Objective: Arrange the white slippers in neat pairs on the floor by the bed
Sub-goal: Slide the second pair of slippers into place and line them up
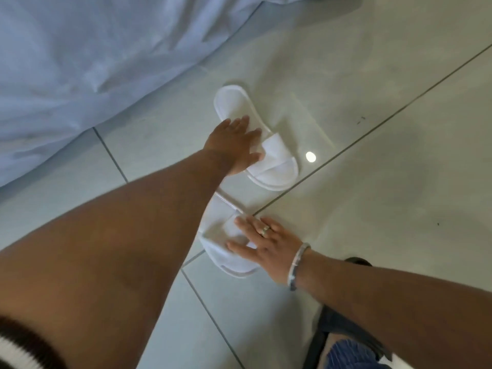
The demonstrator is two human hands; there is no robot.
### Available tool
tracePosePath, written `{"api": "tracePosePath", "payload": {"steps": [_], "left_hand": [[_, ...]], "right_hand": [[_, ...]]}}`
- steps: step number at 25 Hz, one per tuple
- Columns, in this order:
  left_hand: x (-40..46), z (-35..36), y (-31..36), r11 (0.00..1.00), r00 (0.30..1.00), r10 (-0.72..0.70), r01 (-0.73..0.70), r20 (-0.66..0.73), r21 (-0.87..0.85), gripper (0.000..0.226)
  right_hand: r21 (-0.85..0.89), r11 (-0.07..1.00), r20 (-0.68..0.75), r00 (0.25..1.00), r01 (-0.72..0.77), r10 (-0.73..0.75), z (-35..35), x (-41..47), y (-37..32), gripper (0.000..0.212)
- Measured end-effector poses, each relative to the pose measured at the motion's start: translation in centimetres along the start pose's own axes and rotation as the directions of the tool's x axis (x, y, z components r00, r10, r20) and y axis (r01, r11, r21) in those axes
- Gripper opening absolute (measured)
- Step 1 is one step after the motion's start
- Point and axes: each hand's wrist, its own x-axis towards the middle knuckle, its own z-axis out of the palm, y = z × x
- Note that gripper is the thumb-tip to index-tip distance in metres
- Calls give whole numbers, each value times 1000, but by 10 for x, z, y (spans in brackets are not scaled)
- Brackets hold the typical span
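Head view:

- The bed sheet (80,62) is pale blue and fills the top left. It hangs down to the tiled floor (372,129). All places below are told from this sheet.
- The far slipper (271,166) is white and lies flat on the floor, close to the edge of the sheet. Its open toe end points away from the sheet and down toward the person.
- The left hand (234,145) lies on the far slipper, on the side nearest the sheet. Its fingers (251,134) are spread wide and flat, pressing on the sole and the edge of the strap. They do not curl around the slipper, so the hand is open and grips nothing.
- The near slipper (226,243) is white too. It lies farther from the sheet, just beside the far slipper. The left arm hides part of it.
- The right hand (266,246) lies on the near slipper, on the side away from the sheet. Its fingers (245,225) are straight and spread, resting flat on the strap. It holds nothing tight.
- A ring (265,230) is on one finger of the right hand, and a silver bangle (299,265) is on that wrist.
- A small round spot of light (310,156) shines on the floor just past the far slipper, away from the sheet.
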Motion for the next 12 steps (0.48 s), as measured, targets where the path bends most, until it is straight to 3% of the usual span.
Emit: {"api": "tracePosePath", "payload": {"steps": [2, 5, 12], "left_hand": [[-3, -1, -17, 997, 998, -70, 70, -2, -37, 76], [-9, 2, -43, 987, 990, -140, 137, -22, -85, 85], [-15, 14, -68, 948, 956, -287, 277, -51, -158, 102]], "right_hand": [[-49, 998, -14, 999, 31, -31, 3, -25, 18, 72], [30, 999, 1, 1000, -13, 13, 2, -56, 45, 66], [13, 999, 265, 963, -52, 46, -8, -100, 120, 90]]}}
